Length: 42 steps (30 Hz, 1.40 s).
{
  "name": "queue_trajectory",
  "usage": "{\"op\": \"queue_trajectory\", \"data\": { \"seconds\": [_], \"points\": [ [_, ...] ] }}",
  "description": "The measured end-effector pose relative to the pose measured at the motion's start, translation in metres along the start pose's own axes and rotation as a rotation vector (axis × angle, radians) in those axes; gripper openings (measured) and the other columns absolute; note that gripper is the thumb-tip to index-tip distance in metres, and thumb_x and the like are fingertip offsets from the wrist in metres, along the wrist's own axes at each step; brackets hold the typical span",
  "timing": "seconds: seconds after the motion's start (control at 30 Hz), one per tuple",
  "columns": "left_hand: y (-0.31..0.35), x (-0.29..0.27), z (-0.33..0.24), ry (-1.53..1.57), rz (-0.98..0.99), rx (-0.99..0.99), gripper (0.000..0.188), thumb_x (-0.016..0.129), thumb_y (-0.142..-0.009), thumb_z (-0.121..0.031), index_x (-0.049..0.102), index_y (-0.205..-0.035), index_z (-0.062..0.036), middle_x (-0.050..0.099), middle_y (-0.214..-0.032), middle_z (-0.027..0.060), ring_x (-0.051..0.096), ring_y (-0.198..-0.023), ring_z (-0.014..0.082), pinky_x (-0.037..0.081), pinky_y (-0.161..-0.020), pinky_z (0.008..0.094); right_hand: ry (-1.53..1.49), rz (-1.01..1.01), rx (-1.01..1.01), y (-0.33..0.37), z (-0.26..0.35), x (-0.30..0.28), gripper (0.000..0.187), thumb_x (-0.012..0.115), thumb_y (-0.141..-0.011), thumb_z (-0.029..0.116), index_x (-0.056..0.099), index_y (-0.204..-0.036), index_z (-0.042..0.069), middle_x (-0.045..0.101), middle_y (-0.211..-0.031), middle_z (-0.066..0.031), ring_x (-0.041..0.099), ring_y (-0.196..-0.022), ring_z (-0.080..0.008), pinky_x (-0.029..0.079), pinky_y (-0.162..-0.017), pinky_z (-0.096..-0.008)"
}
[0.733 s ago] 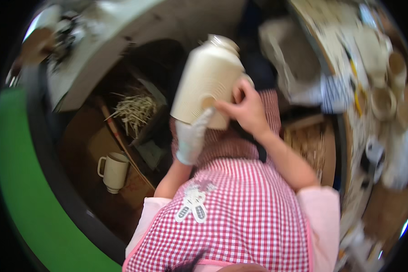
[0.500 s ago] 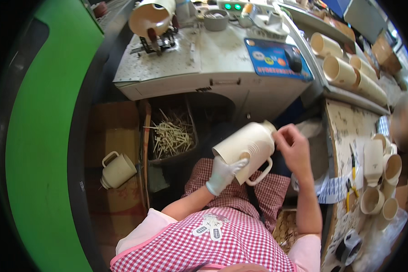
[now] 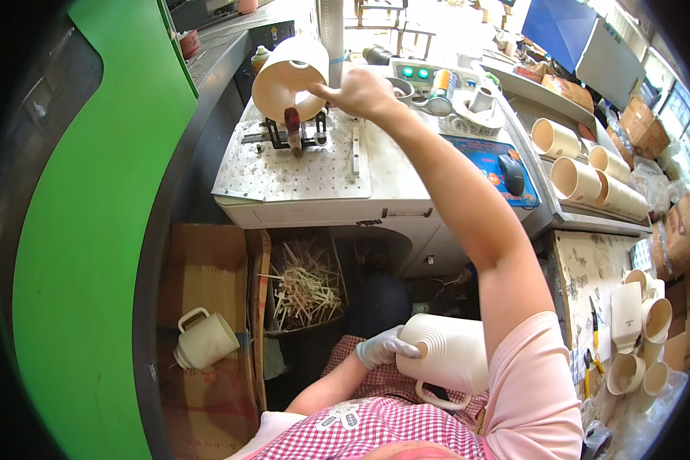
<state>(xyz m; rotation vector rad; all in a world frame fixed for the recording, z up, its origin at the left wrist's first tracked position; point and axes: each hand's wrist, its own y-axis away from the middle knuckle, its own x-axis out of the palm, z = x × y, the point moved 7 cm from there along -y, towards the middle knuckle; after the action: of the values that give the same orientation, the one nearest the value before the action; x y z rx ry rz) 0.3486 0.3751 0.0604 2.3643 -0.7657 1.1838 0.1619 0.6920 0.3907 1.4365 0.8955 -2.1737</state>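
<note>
In my gloved left hand [image 3: 383, 349] is a cream jug shell [image 3: 446, 349] with ribbed rings and a loop handle, lying sideways over my lap. My fingers are wrapped at its end, and my right arm covers its other end. My bare right hand [image 3: 356, 93] is stretched forward to the machine bed, its fingers closed at the rim of a second cream shell [image 3: 293, 57]. That shell sits tilted on a black metal fixture [image 3: 307, 134], its open mouth toward me. A brush [image 3: 293, 126] with a dark red part stands in front of the mouth.
Below left, a cardboard box [image 3: 199, 406] holds another handled jug [image 3: 207, 343]. Beside it is a bin of thin pale sticks [image 3: 307, 287]. Several cream shells [image 3: 575, 180] lie on the right shelf. Pliers [image 3: 593, 368] and more cream parts rest on the side bench. A mouse [image 3: 511, 175] sits on a blue mat.
My right hand has left the held jug's neck and reached forward to the shell on the fixture. My left hand has turned the jug and moved it lower. The view has shifted upward.
</note>
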Motion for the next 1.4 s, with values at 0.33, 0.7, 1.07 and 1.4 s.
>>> {"op": "queue_trajectory", "data": {
  "seconds": [0.33, 0.7, 1.07, 1.4],
  "points": [
    [-0.003, -0.017, 0.004, 0.054, -0.031, 0.037, 0.075, 0.083, -0.080, -0.015, 0.052, -0.147, -0.0022, 0.064, -0.134, 0.0086, 0.060, -0.124, 0.0194, 0.044, -0.111, 0.0380, -0.216, -0.209, -0.052, -0.037, 0.009, 0.032, 0.049, 0.046, -0.102, 0.024, 0.050, -0.143, -0.003, 0.072, -0.113, -0.0252, 0.071, -0.106, -0.0414, 0.057, -0.088, -0.0478],
    [-0.006, -0.009, -0.002, 0.085, -0.034, 0.025, 0.076, 0.082, -0.082, -0.013, 0.049, -0.149, -0.0003, 0.062, -0.139, 0.0107, 0.060, -0.127, 0.0232, 0.047, -0.111, 0.0394, -0.159, -0.700, -0.165, 0.081, -0.087, -0.040, 0.083, 0.056, -0.092, -0.001, 0.013, -0.163, 0.004, 0.065, -0.127, -0.0270, 0.067, -0.106, -0.0458, 0.055, -0.078, -0.0522],
    [-0.010, -0.007, 0.002, 0.047, -0.192, -0.014, 0.079, 0.085, -0.071, -0.012, 0.055, -0.141, 0.0049, 0.067, -0.132, 0.0154, 0.065, -0.120, 0.0283, 0.051, -0.106, 0.0423, 0.053, -0.879, 0.095, 0.240, -0.287, -0.123, 0.066, 0.062, -0.091, 0.003, 0.036, -0.151, -0.002, 0.070, -0.095, -0.0301, 0.069, -0.083, -0.0497, 0.055, -0.068, -0.0519],
    [-0.033, -0.017, 0.009, 0.109, -0.209, -0.089, 0.083, 0.087, -0.068, -0.011, 0.054, -0.143, 0.0045, 0.066, -0.134, 0.0149, 0.064, -0.121, 0.0278, 0.049, -0.108, 0.0418, -0.879, -0.416, 0.839, 0.270, -0.500, -0.177, 0.020, 0.051, -0.103, 0.023, 0.060, -0.095, 0.007, 0.059, -0.077, -0.0014, 0.045, -0.052, -0.0044, 0.033, -0.043, -0.0205]
  ]
}}
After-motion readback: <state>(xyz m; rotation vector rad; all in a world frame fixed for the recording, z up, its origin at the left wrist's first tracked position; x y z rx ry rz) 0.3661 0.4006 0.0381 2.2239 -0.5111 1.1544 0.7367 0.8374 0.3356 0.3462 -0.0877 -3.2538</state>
